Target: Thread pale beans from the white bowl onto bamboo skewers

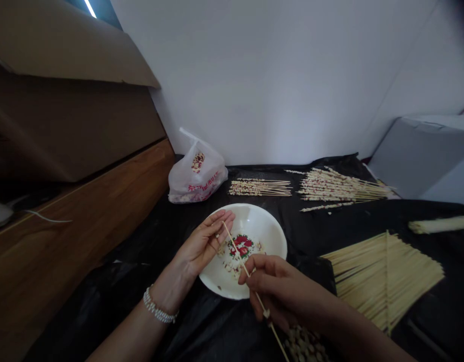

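Note:
Over a white bowl (269, 236) with a red flower pattern and small pale-and-red pieces inside, my right hand (273, 284) pinches a thin wooden stick (259, 300). One small pale piece sits on the stick below that hand. The stick's upper tip is at the fingers of my left hand (207, 239), above the bowl's left side. My left palm is turned up, with a small pale piece at the fingers; the thumb and fingertips close near the stick's tip. A beaded bracelet (158, 307) is on my left wrist.
Behind the bowl are a plastic bag (197, 176) and two groups of filled sticks (254, 187), (326, 186). Bare sticks (390, 276) lie right, near a wrapped bundle (441, 224). More pieces (305, 344) lie at the bottom edge. Cardboard box (73, 115) left; white box (424, 156) right.

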Demonstrator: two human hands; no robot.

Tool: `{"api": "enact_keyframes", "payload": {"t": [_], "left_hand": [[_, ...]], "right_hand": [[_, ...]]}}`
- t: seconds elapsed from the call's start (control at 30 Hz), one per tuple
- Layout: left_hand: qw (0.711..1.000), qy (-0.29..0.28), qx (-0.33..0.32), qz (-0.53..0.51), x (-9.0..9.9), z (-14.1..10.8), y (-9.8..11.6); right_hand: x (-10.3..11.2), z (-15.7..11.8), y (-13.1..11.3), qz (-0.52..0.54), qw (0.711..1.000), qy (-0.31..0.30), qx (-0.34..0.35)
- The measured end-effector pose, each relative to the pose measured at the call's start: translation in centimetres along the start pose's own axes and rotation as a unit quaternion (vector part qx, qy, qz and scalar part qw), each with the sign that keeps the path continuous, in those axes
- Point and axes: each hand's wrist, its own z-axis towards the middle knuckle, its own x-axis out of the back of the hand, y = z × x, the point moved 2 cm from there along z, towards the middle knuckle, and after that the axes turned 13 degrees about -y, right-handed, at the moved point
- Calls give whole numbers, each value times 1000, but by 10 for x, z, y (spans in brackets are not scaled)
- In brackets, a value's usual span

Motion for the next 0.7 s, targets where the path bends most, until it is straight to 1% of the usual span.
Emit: {"api": "enact_keyframes", "payload": {"t": [0.2, 0.33, 0.47, 0.7], "left_hand": [[999, -30, -22, 18, 8, 7, -4], [998, -41, -28, 32, 4, 5, -4], [998, -35, -29, 44, 1, 3, -4], [996, -46, -50, 65, 4, 5, -6]], "right_hand": [[0, 1, 1, 22, 1000, -1, 4], [-1, 1, 1, 38, 999, -11, 14], [0, 1, 1, 40, 999, -11, 10], [0, 2, 2, 53, 998, -15, 15]]}}
